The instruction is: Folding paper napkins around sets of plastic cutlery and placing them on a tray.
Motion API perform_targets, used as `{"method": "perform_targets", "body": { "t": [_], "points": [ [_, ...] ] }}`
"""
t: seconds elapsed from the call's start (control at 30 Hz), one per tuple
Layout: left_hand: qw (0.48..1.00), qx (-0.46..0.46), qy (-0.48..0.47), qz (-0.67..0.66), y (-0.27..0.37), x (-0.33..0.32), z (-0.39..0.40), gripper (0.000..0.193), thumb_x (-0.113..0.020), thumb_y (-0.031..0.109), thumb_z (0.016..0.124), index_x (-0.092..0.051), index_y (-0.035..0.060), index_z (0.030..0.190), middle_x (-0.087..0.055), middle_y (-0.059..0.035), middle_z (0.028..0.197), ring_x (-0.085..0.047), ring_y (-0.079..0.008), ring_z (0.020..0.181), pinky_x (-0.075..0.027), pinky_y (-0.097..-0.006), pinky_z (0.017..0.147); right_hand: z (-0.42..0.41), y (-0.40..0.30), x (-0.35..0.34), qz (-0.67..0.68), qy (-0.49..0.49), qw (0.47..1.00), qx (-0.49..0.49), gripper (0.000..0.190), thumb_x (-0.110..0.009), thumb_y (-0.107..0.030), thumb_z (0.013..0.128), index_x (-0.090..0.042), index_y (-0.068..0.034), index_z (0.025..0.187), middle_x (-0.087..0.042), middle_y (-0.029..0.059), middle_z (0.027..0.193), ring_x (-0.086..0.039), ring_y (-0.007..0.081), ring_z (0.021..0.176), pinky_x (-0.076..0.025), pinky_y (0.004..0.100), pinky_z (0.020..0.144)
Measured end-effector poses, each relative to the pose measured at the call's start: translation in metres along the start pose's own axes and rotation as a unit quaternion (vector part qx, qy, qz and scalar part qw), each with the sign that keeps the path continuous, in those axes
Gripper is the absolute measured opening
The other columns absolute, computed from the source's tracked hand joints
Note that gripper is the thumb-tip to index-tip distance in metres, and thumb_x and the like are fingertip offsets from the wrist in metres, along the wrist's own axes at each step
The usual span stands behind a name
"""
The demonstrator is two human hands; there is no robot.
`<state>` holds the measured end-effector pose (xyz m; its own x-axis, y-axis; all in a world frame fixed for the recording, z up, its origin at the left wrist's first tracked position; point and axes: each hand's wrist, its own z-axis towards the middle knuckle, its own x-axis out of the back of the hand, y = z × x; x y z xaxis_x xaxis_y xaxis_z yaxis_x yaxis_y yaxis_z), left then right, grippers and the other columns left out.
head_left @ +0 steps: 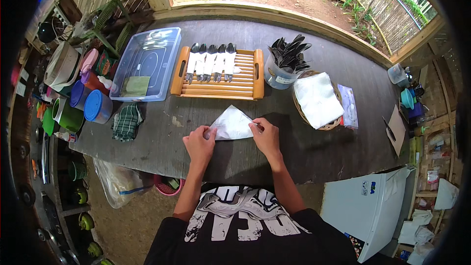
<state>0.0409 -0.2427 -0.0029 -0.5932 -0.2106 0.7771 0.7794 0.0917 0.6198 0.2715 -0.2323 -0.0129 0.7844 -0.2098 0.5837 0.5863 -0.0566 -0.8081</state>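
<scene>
A white paper napkin (232, 124), folded to a triangle with its tip pointing away from me, lies on the dark table. My left hand (200, 141) pinches its left corner, and my right hand (265, 136) pinches the right one. Beyond it, a bamboo tray (220, 94) bears several napkin-wrapped sets of cutlery (210, 62) in a row. Right of the tray, a clear plastic tub (278, 75) holds many dark-looking spoons or forks (290, 53). A stack of white napkins (318, 99) rests on a round wicker basket (333, 123) near my right hand.
An open clear plastic box (167, 77) stands left of the tray. A green checked cloth (127, 122) and lidded plastic containers (98, 106) are at the left. A plastic packet (348, 106) lies beside the basket. Farther right is a brown board (396, 130); a white refrigerator or freezer (353, 206) stands below.
</scene>
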Motion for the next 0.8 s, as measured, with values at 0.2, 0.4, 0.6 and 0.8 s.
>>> {"method": "perform_targets", "body": {
  "t": [0.2, 0.4, 0.6, 0.8],
  "points": [
    [0.991, -0.077, 0.106, 0.015, 0.013, 0.009, -0.004, 0.021, -0.081, 0.028, 0.084, -0.073, 0.0124, 0.097, -0.067, -0.0049, 0.097, -0.062, -0.0272, 0.095, -0.040, -0.0427, 0.086, -0.010, -0.021, 0.021, -0.042, 0.082, 0.991, 0.102, 0.016, -0.075, -0.010, 0.086, -0.071, -0.006, 0.102, -0.070, 0.0104, 0.105, -0.065, 0.0312, 0.098, -0.048, 0.0434, 0.090],
    [0.982, -0.183, 0.030, -0.041, 0.023, -0.021, -0.009, 0.019, -0.082, 0.021, 0.082, -0.072, 0.0119, 0.096, -0.065, -0.0064, 0.097, -0.061, -0.0285, 0.093, -0.044, -0.0400, 0.080, -0.025, -0.017, 0.008, -0.094, 0.050, 0.978, 0.181, 0.014, -0.072, -0.009, 0.087, -0.072, -0.008, 0.100, -0.066, 0.0080, 0.104, -0.060, 0.0294, 0.102, -0.046, 0.0437, 0.088],
    [0.991, -0.127, -0.027, -0.032, 0.010, -0.018, -0.005, 0.024, -0.084, 0.023, 0.080, -0.073, 0.0107, 0.098, -0.063, -0.0071, 0.098, -0.060, -0.0288, 0.093, -0.047, -0.0421, 0.081, -0.022, 0.012, 0.015, -0.138, 0.069, 0.976, 0.152, 0.010, -0.074, -0.009, 0.086, -0.073, -0.008, 0.096, -0.064, 0.0072, 0.102, -0.061, 0.0288, 0.097, -0.046, 0.0424, 0.085],
    [0.988, -0.142, -0.019, -0.051, 0.018, -0.005, 0.003, 0.043, -0.086, 0.020, 0.078, -0.068, 0.0055, 0.115, -0.064, -0.0121, 0.104, -0.060, -0.0324, 0.099, -0.047, -0.0427, 0.088, -0.012, 0.027, 0.042, -0.110, 0.053, 0.985, 0.119, 0.012, -0.070, -0.012, 0.090, -0.071, -0.008, 0.101, -0.064, 0.0091, 0.109, -0.061, 0.0321, 0.103, -0.046, 0.0462, 0.090]
  ]
}}
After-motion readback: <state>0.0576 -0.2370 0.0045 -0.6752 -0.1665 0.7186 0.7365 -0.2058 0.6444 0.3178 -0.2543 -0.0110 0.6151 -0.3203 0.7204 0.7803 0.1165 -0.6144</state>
